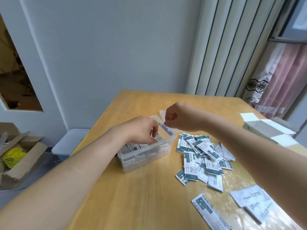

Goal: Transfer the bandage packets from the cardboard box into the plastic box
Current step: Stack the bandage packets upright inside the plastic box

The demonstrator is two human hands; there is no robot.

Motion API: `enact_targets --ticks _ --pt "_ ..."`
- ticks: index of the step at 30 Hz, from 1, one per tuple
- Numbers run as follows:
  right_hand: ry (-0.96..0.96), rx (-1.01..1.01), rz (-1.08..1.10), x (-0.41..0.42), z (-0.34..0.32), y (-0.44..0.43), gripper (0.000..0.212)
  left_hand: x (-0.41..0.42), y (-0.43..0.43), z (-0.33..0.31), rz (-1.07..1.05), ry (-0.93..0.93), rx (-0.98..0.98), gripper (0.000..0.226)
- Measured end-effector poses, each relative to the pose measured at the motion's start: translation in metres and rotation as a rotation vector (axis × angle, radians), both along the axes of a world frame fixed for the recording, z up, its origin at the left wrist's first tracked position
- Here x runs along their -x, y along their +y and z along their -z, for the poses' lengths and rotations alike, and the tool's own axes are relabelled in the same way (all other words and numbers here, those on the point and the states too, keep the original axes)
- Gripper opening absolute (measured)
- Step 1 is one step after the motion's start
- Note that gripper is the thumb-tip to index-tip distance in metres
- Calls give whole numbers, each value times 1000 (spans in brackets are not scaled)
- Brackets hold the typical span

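A clear plastic box [144, 157] sits mid-table, partly filled with white and teal bandage packets. My left hand [142, 129] is over the box, fingertips pinching a packet [159, 138] lying on the stack inside. My right hand [179, 118] hovers above the box's far right corner, fingers pinched on a packet [166, 128] that hangs down into the box. A loose pile of packets [204, 156] lies on the table to the right of the box. The white cardboard box [265, 128] stands open at the table's right edge.
The wooden table [141, 196] has a few more packets [209, 211] and paper leaflets [249, 198] near its front right. On the floor to the left are a blue-white bin [69, 143] and a brown carton [21, 156]. A wall and a radiator stand behind.
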State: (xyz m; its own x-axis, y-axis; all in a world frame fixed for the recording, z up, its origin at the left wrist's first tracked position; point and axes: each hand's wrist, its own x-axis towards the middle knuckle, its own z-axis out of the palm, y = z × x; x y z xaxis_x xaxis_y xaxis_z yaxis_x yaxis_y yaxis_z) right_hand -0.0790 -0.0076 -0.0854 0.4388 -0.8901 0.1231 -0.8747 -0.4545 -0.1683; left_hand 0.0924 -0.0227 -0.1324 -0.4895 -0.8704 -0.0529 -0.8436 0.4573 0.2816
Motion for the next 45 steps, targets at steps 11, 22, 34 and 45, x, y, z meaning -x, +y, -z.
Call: enact_targets --ticks 11,22,34,45 --pt "-328 -269 249 49 44 12 9 30 -15 6 73 -376 39 43" --pt "-227 -288 230 102 46 47 19 5 -9 -27 -58 144 -231 15" --pt "-140 -56 404 134 102 56 50 106 83 12 -42 279 35 16" --pt "-483 -87 448 157 98 57 32 162 24 53 -127 164 -113 73"
